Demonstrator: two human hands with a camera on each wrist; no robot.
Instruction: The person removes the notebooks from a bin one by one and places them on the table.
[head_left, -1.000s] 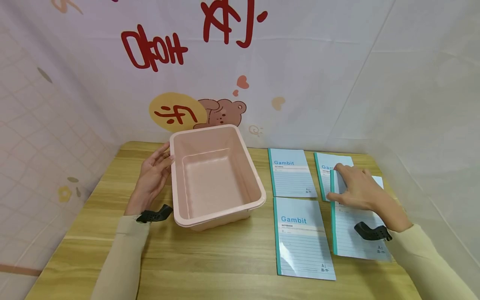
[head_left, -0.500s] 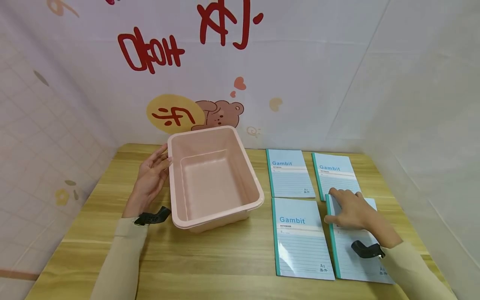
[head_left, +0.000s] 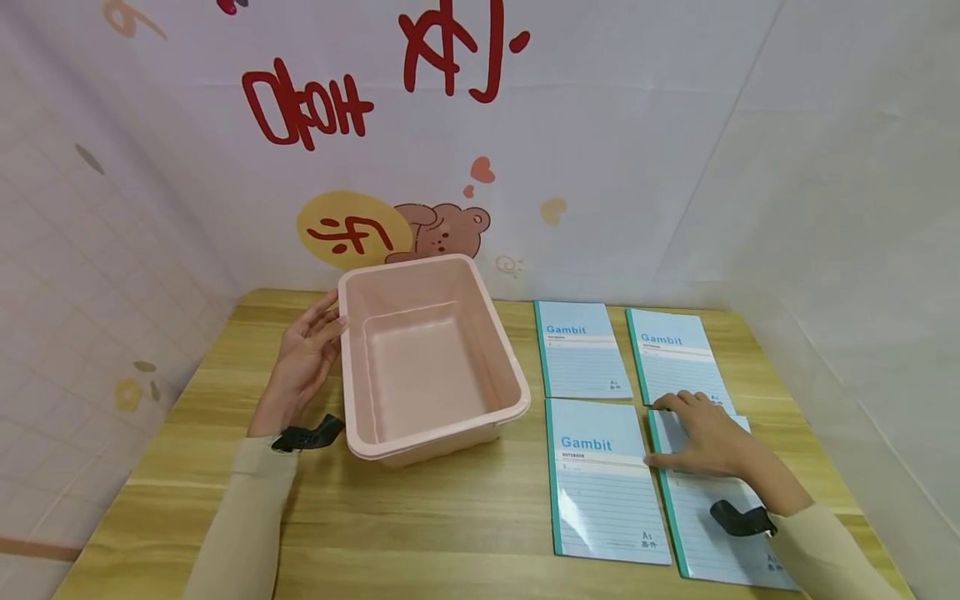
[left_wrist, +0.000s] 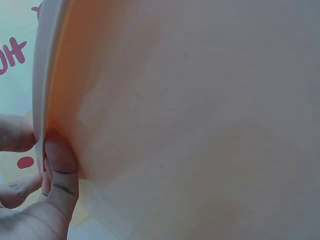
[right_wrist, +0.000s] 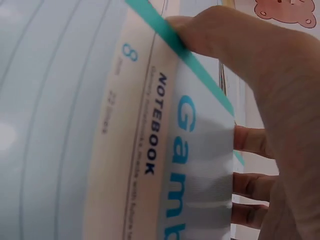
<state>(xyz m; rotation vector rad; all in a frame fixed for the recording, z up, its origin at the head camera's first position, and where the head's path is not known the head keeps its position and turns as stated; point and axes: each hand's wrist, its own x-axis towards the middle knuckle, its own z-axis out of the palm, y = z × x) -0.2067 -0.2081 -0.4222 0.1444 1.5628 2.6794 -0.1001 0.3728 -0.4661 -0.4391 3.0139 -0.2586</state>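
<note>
My left hand (head_left: 303, 358) pinches the left rim of a pale pink plastic tub (head_left: 442, 432), thumb and fingers on either side of the rim in the left wrist view. Bare pink floor shows inside the tub, which stands slightly turned on the table. At the right, my right hand (head_left: 708, 437) holds the upper left part of a light blue Gambit notebook (head_left: 720, 533) with a teal spine. The right wrist view shows the thumb on the teal spine and several fingers at the top edge of this notebook (right_wrist: 125, 150). The palm covers part of its cover.
Three similar notebooks lie flat: one front left (head_left: 607, 492), one back left (head_left: 581, 350), one back right (head_left: 678, 350). Their edges lie close together. Behind the wooden table (head_left: 420, 533) hangs a white printed backdrop (head_left: 622, 150), and pale sheets flank both sides.
My right hand has brought the notebook down and toward me, off the back right notebook, into the front right spot of the group. The left hand and tub have stayed in place.
</note>
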